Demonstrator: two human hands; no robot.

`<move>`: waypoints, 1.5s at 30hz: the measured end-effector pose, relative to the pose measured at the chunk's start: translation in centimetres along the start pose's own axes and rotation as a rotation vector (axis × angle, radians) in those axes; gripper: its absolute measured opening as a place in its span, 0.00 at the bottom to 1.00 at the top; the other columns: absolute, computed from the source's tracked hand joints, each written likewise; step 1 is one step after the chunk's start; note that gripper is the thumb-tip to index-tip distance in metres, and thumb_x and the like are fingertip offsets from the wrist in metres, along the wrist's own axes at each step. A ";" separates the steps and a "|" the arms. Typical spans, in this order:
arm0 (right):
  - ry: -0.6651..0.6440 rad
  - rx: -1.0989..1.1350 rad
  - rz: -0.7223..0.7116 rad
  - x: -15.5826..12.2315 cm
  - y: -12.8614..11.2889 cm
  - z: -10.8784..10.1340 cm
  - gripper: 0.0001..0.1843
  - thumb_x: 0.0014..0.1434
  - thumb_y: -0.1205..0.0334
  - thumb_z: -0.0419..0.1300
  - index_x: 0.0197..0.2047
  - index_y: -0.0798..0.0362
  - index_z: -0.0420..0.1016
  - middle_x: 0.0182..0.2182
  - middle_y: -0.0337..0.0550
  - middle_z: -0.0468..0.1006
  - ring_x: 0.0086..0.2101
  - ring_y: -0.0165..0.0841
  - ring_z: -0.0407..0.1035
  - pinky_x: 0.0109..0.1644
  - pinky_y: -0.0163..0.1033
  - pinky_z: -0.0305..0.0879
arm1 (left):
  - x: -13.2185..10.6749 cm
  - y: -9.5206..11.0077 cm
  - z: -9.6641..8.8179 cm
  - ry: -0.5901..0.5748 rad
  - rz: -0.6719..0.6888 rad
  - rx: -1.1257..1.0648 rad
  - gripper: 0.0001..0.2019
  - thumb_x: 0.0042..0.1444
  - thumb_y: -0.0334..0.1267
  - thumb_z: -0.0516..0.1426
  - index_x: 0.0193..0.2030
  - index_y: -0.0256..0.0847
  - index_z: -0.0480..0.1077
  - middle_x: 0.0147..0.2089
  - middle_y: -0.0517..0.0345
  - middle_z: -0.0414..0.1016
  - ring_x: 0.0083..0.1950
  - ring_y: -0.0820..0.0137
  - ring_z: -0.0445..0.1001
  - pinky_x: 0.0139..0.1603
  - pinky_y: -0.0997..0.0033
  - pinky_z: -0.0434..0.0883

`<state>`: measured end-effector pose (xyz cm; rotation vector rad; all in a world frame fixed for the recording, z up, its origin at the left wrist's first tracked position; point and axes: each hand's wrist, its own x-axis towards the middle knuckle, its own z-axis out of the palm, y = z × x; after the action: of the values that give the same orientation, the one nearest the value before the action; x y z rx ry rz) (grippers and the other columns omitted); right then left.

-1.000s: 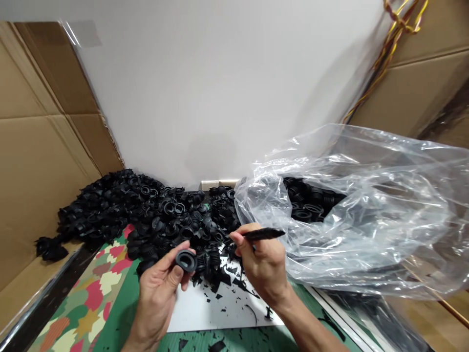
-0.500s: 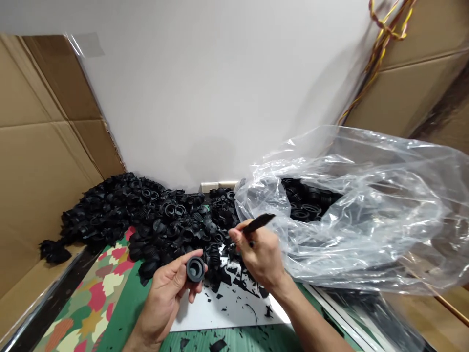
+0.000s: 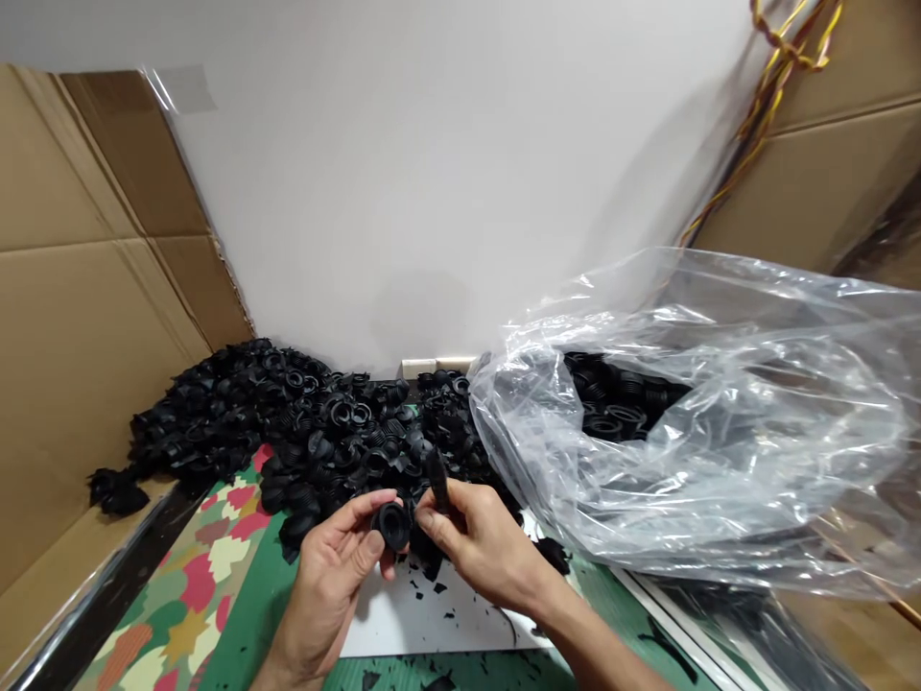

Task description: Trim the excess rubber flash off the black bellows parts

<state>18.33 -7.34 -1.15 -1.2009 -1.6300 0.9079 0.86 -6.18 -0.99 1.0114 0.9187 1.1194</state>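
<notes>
Green patterned mat [image 3: 248,576], black rubber grommets [image 3: 317,432] heaped beyond the hands — left hand [image 3: 323,585] grips one grommet [image 3: 392,526], opening exposed; right hand [image 3: 482,542] pinches a black pen-shaped tool [image 3: 437,482] just beside it.

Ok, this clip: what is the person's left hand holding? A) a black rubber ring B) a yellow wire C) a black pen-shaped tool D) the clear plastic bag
A: the left hand pinches a black rubber ring between thumb and fingers, while the right hand has the black pen-shaped tool.
</notes>
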 end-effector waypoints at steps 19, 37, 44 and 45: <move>-0.105 -0.079 -0.129 -0.4 0.1 1.4 0.11 0.51 0.71 0.51 0.19 0.52 0.58 0.17 0.32 0.59 0.19 0.25 0.51 0.24 0.31 0.48 | 0.3 -1.0 -0.4 -0.020 0.249 0.275 0.13 0.42 0.41 0.68 0.37 0.40 0.81 0.43 0.50 0.77 0.44 0.60 0.73 0.42 0.71 0.72; -0.102 -0.495 -0.136 -0.1 0.1 0.7 0.06 0.55 0.71 0.52 0.28 0.52 0.64 0.23 0.38 0.71 0.22 0.28 0.59 0.26 0.33 0.47 | 0.4 -1.9 -1.4 -0.076 0.286 0.358 0.14 0.47 0.39 0.65 0.43 0.41 0.80 0.46 0.49 0.78 0.46 0.59 0.75 0.44 0.70 0.73; -0.040 -0.121 -0.150 -0.6 -0.5 1.6 0.08 0.48 0.70 0.51 0.22 0.51 0.55 0.19 0.33 0.58 0.20 0.26 0.50 0.25 0.33 0.45 | 0.8 -2.5 -1.5 -0.001 0.420 0.481 0.10 0.48 0.38 0.64 0.39 0.43 0.81 0.43 0.52 0.78 0.46 0.61 0.75 0.49 0.69 0.71; -0.076 0.039 -0.119 -0.9 -0.9 1.6 0.08 0.48 0.70 0.50 0.21 0.51 0.54 0.18 0.32 0.57 0.20 0.25 0.49 0.25 0.32 0.46 | 0.9 -2.5 -1.5 0.034 0.436 0.504 0.09 0.47 0.38 0.64 0.38 0.44 0.81 0.44 0.52 0.78 0.47 0.61 0.74 0.49 0.69 0.71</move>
<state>16.60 -8.51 -1.04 -1.0430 -1.7170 0.9152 0.29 -5.34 -3.89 1.6683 1.0644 1.2942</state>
